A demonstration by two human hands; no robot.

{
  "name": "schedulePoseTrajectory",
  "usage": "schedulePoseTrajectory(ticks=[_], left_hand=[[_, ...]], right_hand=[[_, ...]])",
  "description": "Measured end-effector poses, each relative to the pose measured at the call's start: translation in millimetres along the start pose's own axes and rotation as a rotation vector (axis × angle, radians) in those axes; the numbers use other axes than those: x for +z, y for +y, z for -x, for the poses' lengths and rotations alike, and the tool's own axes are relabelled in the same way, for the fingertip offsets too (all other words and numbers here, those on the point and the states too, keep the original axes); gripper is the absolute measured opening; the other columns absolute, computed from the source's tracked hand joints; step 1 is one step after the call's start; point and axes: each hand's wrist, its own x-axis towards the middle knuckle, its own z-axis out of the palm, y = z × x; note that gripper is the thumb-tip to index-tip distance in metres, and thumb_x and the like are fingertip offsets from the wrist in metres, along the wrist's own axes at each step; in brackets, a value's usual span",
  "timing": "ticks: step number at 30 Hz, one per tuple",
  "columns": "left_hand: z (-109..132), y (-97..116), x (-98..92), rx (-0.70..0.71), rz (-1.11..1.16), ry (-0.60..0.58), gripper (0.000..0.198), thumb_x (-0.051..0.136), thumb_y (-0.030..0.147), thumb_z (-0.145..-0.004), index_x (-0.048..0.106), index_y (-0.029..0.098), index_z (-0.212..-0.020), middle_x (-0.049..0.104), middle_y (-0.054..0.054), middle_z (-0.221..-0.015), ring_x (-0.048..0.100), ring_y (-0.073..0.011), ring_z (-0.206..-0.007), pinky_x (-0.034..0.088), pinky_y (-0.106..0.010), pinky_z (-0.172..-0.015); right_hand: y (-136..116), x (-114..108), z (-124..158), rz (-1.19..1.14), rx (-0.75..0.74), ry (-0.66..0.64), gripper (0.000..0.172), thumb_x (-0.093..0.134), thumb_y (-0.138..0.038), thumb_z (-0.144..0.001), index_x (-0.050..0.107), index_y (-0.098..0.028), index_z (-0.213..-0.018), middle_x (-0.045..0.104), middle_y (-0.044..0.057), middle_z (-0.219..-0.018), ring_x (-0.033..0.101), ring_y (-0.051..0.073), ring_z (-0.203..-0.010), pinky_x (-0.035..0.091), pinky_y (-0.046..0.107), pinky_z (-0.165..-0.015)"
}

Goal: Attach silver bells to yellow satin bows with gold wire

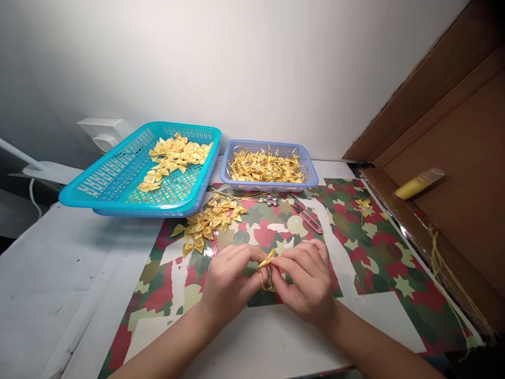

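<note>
My left hand (231,279) and my right hand (305,279) meet over the patterned mat (374,252), both pinching a small gold ribbon piece (266,271) between their fingertips; its loop hangs down between the two hands. A pile of finished gold ribbon bows (209,221) lies on the mat just beyond my left hand. More gold bows (175,155) rest in the turquoise basket (118,179). The small lilac basket (305,160) holds several cut gold ribbon pieces (264,166).
Pink thread snips (310,218) lie on the mat ahead of my right hand. A single bow (363,202) lies to the right. A brown cardboard panel (453,158) with a yellow tube (418,183) stands at right. White wall and socket (104,131) behind.
</note>
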Motion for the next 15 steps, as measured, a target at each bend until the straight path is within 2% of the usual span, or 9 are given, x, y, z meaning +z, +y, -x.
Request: schedulePoseTrajectory(ticks=[10,15], left_hand=[[0.6,0.0,2.2,-0.089,0.058,-0.03,0.009,0.063,0.018,-0.082,0.062,0.02,-0.073,0.071,0.0,-0.067,0.063,-0.0144,-0.062,0.048,-0.025,-0.059],[-1.2,-1.2,1.1,-0.223,0.154,-0.047,0.013,0.064,0.023,-0.082,0.063,0.018,-0.069,0.07,-0.001,-0.066,0.059,-0.0129,-0.058,0.045,-0.023,-0.054]], right_hand=[[-1.3,1.3,-4.1,-0.248,0.069,0.084,0.02,0.061,-0.007,-0.078,0.064,-0.026,-0.085,0.063,-0.002,-0.067,0.054,0.015,-0.061,0.036,0.035,-0.064],[3.0,0.7,-2.4,-0.549,0.166,-0.006,0.02,0.054,-0.007,-0.086,0.061,-0.026,-0.091,0.064,0.002,-0.082,0.06,0.017,-0.077,0.048,0.034,-0.069]])
